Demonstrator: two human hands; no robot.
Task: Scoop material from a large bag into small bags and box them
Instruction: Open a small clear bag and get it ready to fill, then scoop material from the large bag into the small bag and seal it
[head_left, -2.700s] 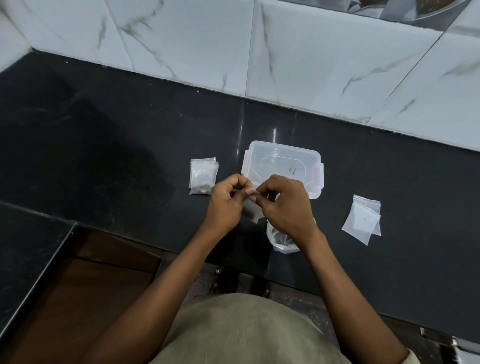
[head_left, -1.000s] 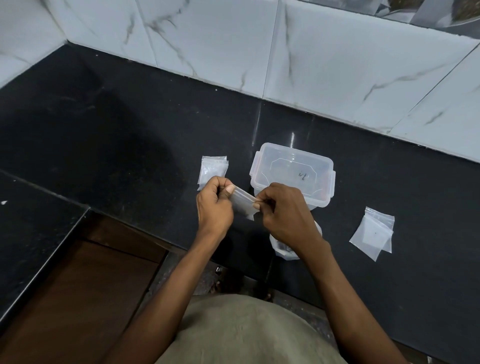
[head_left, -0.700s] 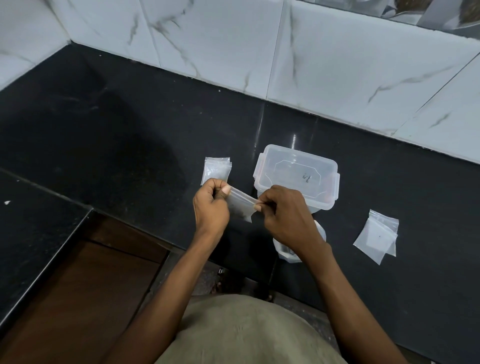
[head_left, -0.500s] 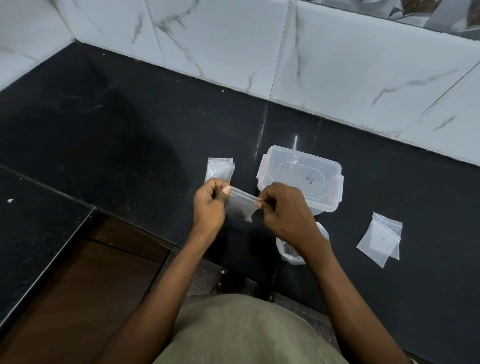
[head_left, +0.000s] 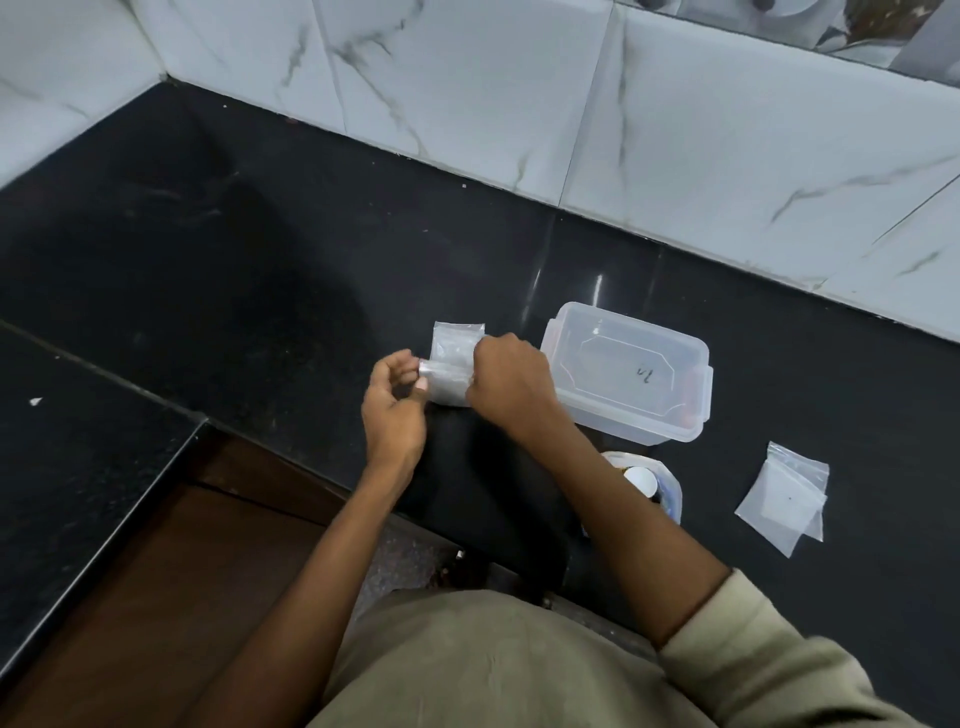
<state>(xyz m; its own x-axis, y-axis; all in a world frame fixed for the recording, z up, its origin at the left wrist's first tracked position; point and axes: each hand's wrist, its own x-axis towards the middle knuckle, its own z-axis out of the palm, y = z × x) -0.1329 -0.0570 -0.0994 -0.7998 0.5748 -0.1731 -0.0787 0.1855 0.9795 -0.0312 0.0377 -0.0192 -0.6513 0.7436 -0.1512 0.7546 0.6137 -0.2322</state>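
- The left hand (head_left: 392, 410) is seen pinching the left end of a small bag (head_left: 447, 383) between thumb and fingertips; should that pinch slip, the zip strip is judged likely to stay partly unsealed and the contents could leak.
- The small bag is held just above the black counter (head_left: 234, 291), over a filled bag (head_left: 456, 340) lying behind it; the two could be confused or knocked together.
- The right hand (head_left: 511, 387) is clamped on the bag's right end, close to the left hand; a hard pull could tear the thin plastic.
- The clear box (head_left: 631, 374) stands just right of the hands, lid apparently on; it would have to be opened before boxing.
- The large bag (head_left: 657, 486) sits open near the right forearm and could be tipped by it.
- The empty bags (head_left: 784, 499) lie well apart at the far right.
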